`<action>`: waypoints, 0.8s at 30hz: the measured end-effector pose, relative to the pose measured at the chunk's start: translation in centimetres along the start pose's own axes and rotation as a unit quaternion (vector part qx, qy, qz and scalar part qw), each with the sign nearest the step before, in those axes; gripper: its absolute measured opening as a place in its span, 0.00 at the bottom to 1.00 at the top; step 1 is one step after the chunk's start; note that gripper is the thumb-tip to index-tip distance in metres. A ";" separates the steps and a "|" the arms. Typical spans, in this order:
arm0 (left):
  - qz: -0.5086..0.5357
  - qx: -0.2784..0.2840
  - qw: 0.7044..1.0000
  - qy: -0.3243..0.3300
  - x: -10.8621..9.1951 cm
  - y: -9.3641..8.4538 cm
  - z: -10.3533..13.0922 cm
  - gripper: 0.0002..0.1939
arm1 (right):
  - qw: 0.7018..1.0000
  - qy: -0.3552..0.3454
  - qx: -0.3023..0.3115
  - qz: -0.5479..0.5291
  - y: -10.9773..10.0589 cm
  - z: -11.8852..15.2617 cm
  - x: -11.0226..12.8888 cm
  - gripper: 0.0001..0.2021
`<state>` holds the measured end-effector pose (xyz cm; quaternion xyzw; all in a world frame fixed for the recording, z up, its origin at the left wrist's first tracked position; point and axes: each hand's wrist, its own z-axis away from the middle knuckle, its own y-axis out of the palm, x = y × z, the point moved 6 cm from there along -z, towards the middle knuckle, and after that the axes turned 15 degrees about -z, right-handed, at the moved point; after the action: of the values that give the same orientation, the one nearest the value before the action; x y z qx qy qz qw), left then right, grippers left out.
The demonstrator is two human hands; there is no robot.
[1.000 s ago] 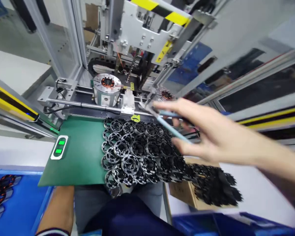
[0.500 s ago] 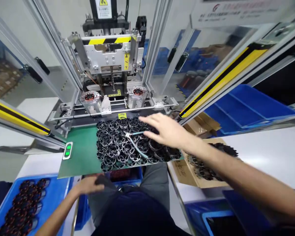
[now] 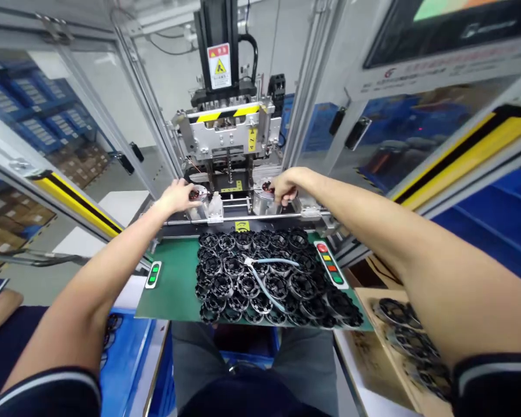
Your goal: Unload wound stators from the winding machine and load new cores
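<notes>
My left hand [image 3: 178, 196] reaches to the left metal cylinder fixture [image 3: 198, 209], with thumb and fingers closed about the rim of the copper-wound stator [image 3: 194, 195] in its top. My right hand [image 3: 287, 184] is at the right cylinder fixture [image 3: 263, 204]. Its fingers are curled down onto another copper-wound stator [image 3: 267, 186], and the fingertips are partly hidden. Below the hands, many black-and-silver stator cores [image 3: 247, 285] stand in rows on the green mat. A pair of wire cutters [image 3: 248, 262] with blue handles lies open across them, touched by neither hand.
The winding machine's head [image 3: 226, 136] hangs above and behind the fixtures. A button panel [image 3: 331, 264] sits right, a smaller one [image 3: 154, 274] left, on the green mat [image 3: 173, 301]. A cardboard box [image 3: 369, 298] holds more cores. A blue tray [image 3: 125, 353] stands left; another person's arm shows beyond.
Both hands have moved forward to the two fixtures: the left from beside my lap, the right from above the cores. Both now grip the wound stators. The view has tilted up and shifted left.
</notes>
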<state>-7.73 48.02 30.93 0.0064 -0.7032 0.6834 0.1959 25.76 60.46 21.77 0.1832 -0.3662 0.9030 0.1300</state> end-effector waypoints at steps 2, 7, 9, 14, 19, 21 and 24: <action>-0.030 0.026 0.999 -0.029 0.5 2.1 -2.2 0.36 | 0.999 0.038 0.006 0.024 -0.5 -0.7 0.5 0.34; -0.059 0.134 0.987 -0.062 1.6 6.4 -6.5 0.44 | 0.996 0.081 0.005 0.047 -1.6 -0.6 0.0 0.36; -0.058 0.164 0.984 -0.043 2.0 7.3 -7.7 0.50 | 0.996 0.079 -0.001 0.048 -1.7 -0.2 -0.6 0.41; -0.059 0.203 0.977 -0.013 3.1 7.2 -8.9 0.53 | 0.996 0.072 -0.010 0.047 -1.7 0.7 -0.7 0.47; -0.055 0.139 0.989 -0.001 5.1 3.0 -7.9 0.44 | 0.995 0.063 -0.025 0.072 -2.1 1.3 0.3 0.36; -0.048 0.098 0.994 0.019 6.3 1.1 -6.3 0.43 | 0.994 0.042 -0.034 0.090 -2.0 1.6 0.4 0.31; -0.034 0.050 0.996 0.071 7.9 0.4 -1.9 0.38 | 0.992 -0.007 -0.060 0.111 -1.9 2.3 0.1 0.24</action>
<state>-14.59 51.87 32.80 -0.0086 -0.6522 0.7092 0.2676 26.95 60.20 24.48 0.1393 -0.4384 0.8872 0.0371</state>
